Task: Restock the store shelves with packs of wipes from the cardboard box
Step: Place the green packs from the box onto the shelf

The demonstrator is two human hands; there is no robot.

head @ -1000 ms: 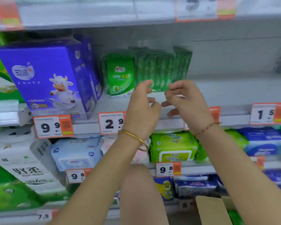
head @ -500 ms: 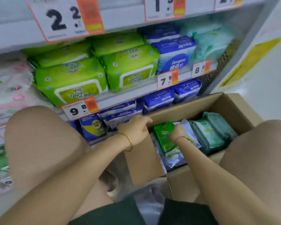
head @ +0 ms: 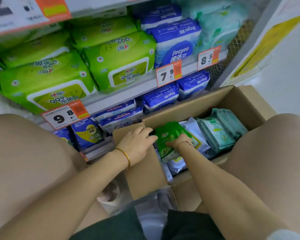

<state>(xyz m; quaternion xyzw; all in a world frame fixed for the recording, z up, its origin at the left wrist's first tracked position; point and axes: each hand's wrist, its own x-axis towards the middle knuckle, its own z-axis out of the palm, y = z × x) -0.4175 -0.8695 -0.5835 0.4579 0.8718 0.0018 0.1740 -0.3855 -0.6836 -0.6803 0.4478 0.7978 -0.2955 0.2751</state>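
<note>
— Where's the stock?

— In the cardboard box (head: pixel 232 94) on the floor, below the shelves (head: pixel 128 94). The green packs (head: pixel 168 134) stand on edge near its left end. A white pack (head: pixel 191 129) and teal packs (head: pixel 220 134) sit beside them.

— And the hands?

— The right grip (head: pixel 174 142) is down on the green packs, fingers curled over their top edge. It looks to be clutching several at once, though the wrist hides most of the fingers. The left grip (head: pixel 137 142) rests on the box's flap (head: pixel 142 170), fingers loosely extended against the bundle's side, holding nothing.

— How will they handle?

— Light, I'd judge, and soft: filmy pouches that squash and slide against each other (glossy wrap, so slippery). A pinch at one corner would likely let the middle ones slip out. Better to squeeze the stack between both palms, across the broad faces, and lift it as one block.

— Anything fragile?

— Hardly; only the seals, if a fingernail digs in.
</note>
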